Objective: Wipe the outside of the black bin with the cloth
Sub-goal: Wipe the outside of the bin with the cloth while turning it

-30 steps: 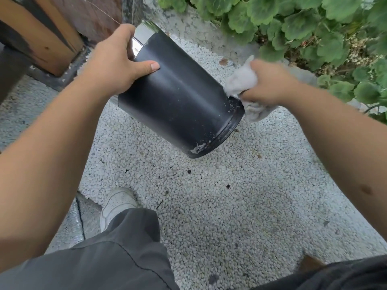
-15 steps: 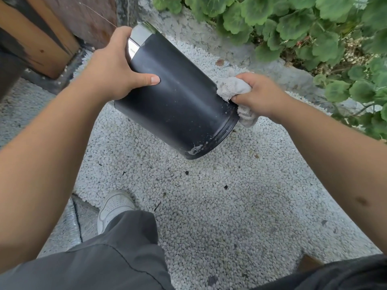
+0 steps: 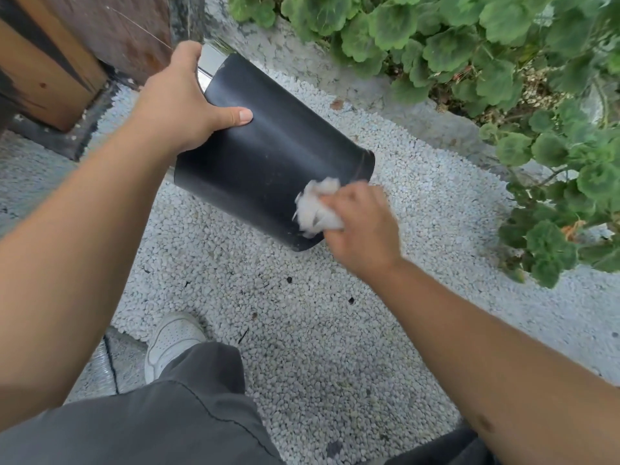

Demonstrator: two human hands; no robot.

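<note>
Black bin [image 3: 268,156] held tilted in the air above white gravel [image 3: 302,330], left hand [image 3: 177,105] clamped round its upper end by the silver rim, right hand [image 3: 359,226] closed on a crumpled cloth [image 3: 315,209] pressed against the lower side wall

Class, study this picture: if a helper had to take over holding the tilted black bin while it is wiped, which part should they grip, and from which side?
Probably the upper end, just below the silver rim, coming from the left, as the left hand does. The black bin lies tilted off the gravel, so a wrap there with the thumb across the smooth wall steadies it and leaves the base end free for the right hand and cloth.
</note>
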